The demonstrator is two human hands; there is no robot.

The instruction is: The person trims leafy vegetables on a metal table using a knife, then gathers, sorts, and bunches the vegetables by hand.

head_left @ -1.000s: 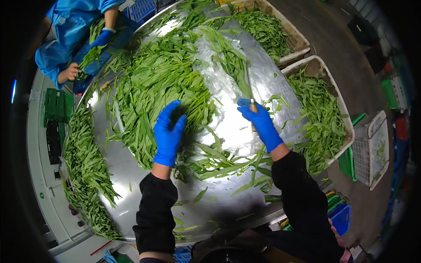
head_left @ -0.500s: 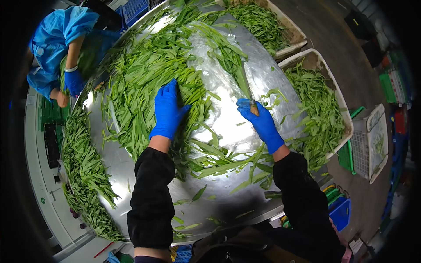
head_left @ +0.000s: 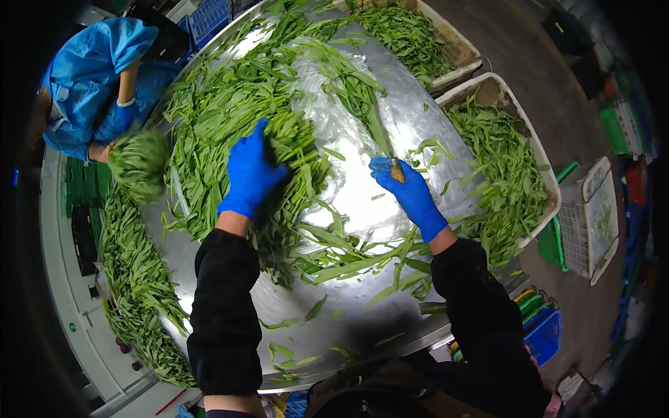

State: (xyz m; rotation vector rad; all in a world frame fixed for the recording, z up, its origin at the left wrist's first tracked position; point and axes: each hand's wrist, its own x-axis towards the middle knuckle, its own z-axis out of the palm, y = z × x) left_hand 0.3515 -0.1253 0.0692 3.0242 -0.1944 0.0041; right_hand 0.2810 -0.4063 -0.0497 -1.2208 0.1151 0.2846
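Observation:
My left hand (head_left: 249,177), in a blue glove, rests on a big heap of long leafy greens (head_left: 216,132). Its thumb and forefinger are spread apart beside a bundle of stems (head_left: 296,143); the other fingertips are partly hidden. In my right hand (head_left: 411,194), also gloved in blue, is a knife with a wooden handle (head_left: 396,171) and a metal collar, held in closed fingers. The blade points away from me and is hard to make out against a strand of greens (head_left: 366,94). Clear plastic sheet (head_left: 327,118) lies under it on the metal table (head_left: 355,310).
Two white crates (head_left: 554,174) of greens stand along the right side. A row of greens (head_left: 136,258) lines the left edge. A co-worker in a blue gown (head_left: 97,70) handles a blurred bunch of greens (head_left: 139,164) at the upper left. Loose leaves (head_left: 348,261) lie near me.
My left hand has shifted a little left, its fingers less outstretched. My right hand with the knife has barely moved. The co-worker has swung a bunch of greens over the table's left edge.

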